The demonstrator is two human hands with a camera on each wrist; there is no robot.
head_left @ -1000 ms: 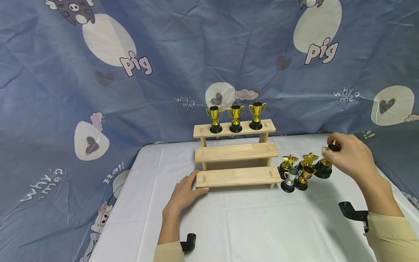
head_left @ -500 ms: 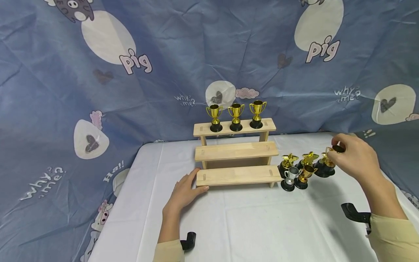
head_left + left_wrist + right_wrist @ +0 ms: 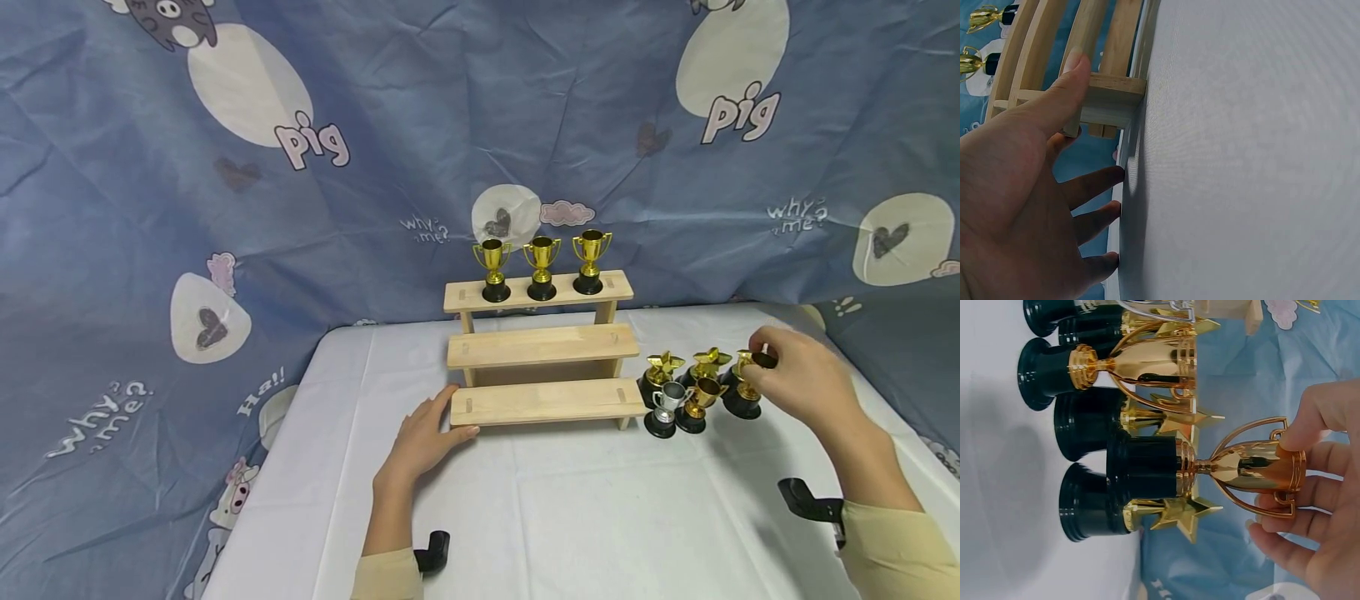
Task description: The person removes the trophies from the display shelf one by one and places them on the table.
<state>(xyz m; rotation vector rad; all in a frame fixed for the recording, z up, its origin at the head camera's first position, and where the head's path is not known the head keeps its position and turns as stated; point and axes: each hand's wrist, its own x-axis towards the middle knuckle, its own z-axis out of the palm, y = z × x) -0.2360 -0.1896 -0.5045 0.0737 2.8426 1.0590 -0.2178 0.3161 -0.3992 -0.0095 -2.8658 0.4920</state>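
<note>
My left hand point(image 3: 418, 442) holds the left end of the bottom step of a three-step wooden display stand point(image 3: 547, 402), thumb at its front and index finger behind. The other fingers point(image 3: 1094, 222) are spread. My right hand point(image 3: 806, 383) pinches a bronze-coloured trophy cup point(image 3: 1257, 465) by its bowl near the rim. Upright, the cup hangs slightly above the table, in front of a gold star trophy point(image 3: 1182, 515). Left of it stand another bronze-coloured cup point(image 3: 701, 400), a silver cup point(image 3: 666, 407) and two more star trophies point(image 3: 707, 362).
Three gold trophy cups point(image 3: 542, 262) stand in a row on the top step. The stand is on a table with a white cloth point(image 3: 570, 508). Behind it hangs a blue printed cloth point(image 3: 390, 167).
My right hand has shifted a little right with the bronze-coloured cup, then back left and toward the front, uncovering more of the star trophy behind. The left hand has stayed at the stand.
</note>
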